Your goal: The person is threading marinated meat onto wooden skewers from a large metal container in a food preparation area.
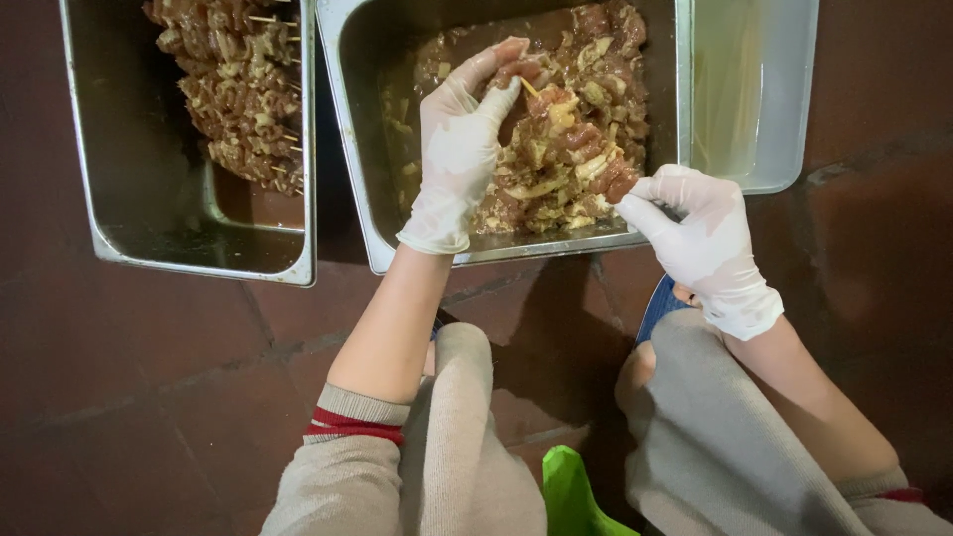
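At far left a rectangular steel pan (119,199) on the red tiled floor (149,347) holds a heap of finished meat skewers (233,89). Next to it, over the larger steel tray of marinated meat pieces (576,149), the white-gloved left hand (462,149) pinches a chunk of meat on a thin wooden skewer (529,87). The gloved right hand (700,238) grips the skewer's loaded lower end (617,182), with an empty shallow steel pan (754,99) at far right.

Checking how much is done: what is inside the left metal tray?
The left metal tray holds a pile of meat skewers at its far end, with some brown liquid. Whatever lies under the pile is covered.
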